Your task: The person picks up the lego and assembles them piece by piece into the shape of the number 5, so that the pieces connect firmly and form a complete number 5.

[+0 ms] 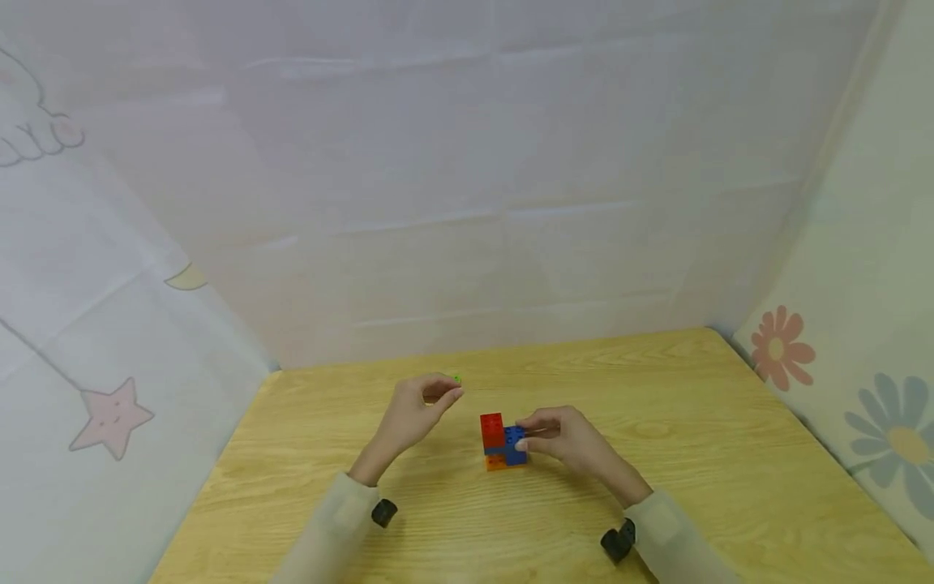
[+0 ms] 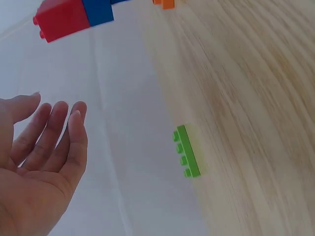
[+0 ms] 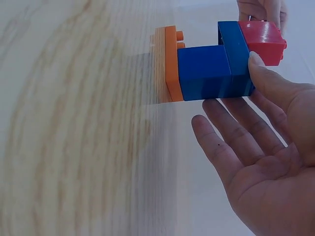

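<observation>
A stack of toy building bricks stands upright on the table, with an orange brick (image 3: pixel 171 64) at the bottom, a blue brick (image 3: pixel 204 73) above it, a darker blue brick (image 3: pixel 234 59) across that and a red brick (image 1: pixel 492 430) on top. My right hand (image 1: pixel 576 444) holds the stack's upper blue part from the right, thumb on the near side; the index fingertip is hidden behind the bricks. To the left of the stack, my left hand (image 1: pixel 412 415) hovers with loosely bent fingers and nothing between them. A thin green brick (image 2: pixel 189 151) lies on the table beyond it.
The wooden table (image 1: pixel 627 389) reaches back to a pale hanging cloth (image 1: pixel 467 203). Printed cloths (image 1: pixel 861 284) flank it on both sides. A small black device (image 1: pixel 383 513) sits on the left wrist, another (image 1: pixel 617 543) on the right.
</observation>
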`<action>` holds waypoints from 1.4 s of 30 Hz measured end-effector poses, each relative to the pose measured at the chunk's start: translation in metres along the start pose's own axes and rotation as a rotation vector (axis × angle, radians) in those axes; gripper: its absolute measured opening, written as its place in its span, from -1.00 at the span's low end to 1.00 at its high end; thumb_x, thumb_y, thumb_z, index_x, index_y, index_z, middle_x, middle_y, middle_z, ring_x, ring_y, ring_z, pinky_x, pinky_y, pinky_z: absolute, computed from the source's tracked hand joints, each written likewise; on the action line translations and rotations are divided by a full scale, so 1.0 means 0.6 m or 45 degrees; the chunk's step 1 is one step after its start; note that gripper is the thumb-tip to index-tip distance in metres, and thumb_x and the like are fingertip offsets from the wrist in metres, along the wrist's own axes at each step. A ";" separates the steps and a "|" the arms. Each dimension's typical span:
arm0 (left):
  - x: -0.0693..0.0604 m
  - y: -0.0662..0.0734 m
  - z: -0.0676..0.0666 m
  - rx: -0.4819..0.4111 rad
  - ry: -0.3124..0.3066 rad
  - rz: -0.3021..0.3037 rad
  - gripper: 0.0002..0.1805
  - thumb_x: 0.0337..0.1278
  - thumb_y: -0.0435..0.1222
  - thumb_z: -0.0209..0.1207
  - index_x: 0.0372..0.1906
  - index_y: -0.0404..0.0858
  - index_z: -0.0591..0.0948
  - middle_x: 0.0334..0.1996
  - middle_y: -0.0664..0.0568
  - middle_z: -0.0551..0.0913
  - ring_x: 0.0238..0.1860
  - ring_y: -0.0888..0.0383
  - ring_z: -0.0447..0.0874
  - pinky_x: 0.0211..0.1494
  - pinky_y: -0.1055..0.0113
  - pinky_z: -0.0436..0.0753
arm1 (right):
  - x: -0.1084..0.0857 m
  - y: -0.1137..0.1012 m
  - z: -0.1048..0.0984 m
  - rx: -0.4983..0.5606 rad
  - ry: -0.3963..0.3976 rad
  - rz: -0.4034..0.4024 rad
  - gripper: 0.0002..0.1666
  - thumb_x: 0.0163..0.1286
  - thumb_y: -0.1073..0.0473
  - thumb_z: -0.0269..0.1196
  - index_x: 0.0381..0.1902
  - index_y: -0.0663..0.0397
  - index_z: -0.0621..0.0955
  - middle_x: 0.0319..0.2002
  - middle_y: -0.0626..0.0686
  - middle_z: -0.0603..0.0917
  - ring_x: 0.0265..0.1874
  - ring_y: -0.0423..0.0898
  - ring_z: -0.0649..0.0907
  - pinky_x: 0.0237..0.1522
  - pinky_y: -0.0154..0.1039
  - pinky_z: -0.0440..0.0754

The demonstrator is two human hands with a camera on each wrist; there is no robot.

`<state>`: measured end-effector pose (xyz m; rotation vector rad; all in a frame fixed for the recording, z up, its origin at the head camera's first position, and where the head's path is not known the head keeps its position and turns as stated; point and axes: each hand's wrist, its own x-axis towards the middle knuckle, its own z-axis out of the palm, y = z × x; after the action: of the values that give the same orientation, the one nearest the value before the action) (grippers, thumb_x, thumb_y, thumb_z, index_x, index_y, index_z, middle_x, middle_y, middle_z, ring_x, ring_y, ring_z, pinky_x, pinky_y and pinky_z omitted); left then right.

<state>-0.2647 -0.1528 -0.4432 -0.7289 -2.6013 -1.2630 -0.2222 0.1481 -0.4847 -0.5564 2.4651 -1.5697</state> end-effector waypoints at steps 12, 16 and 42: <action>0.028 -0.049 -0.010 0.120 -0.029 -0.055 -0.91 0.39 -0.20 0.36 -0.17 -0.12 0.79 -0.23 0.08 0.84 -0.17 0.14 0.81 -0.08 0.33 0.80 | 0.000 -0.001 -0.001 0.006 -0.008 0.002 -0.59 0.41 0.00 0.45 0.15 0.01 0.76 0.12 0.14 0.78 0.06 0.05 0.80 0.05 -0.17 0.81; 0.038 -0.069 -0.015 0.162 -0.053 -0.079 -0.91 0.40 -0.21 0.35 -0.15 -0.13 0.79 -0.20 0.07 0.83 -0.14 0.13 0.80 -0.05 0.26 0.81 | 0.001 0.000 -0.002 0.008 -0.013 0.003 -0.58 0.41 0.00 0.45 0.15 0.02 0.76 0.13 0.15 0.77 0.07 0.06 0.80 0.04 -0.18 0.81; 0.073 -0.146 -0.014 0.360 -0.195 -0.194 -0.53 0.41 -0.19 0.33 0.29 -0.34 0.66 0.26 -0.22 0.69 0.29 -0.23 0.66 0.28 -0.15 0.69 | 0.000 -0.001 -0.003 0.022 -0.016 0.010 -0.59 0.41 -0.02 0.45 0.14 -0.01 0.76 0.13 0.12 0.78 0.05 0.01 0.80 0.06 -0.17 0.80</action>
<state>-0.3460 -0.1897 -0.4837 -0.6071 -2.9250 -0.8742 -0.2227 0.1492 -0.4833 -0.5513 2.4390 -1.5784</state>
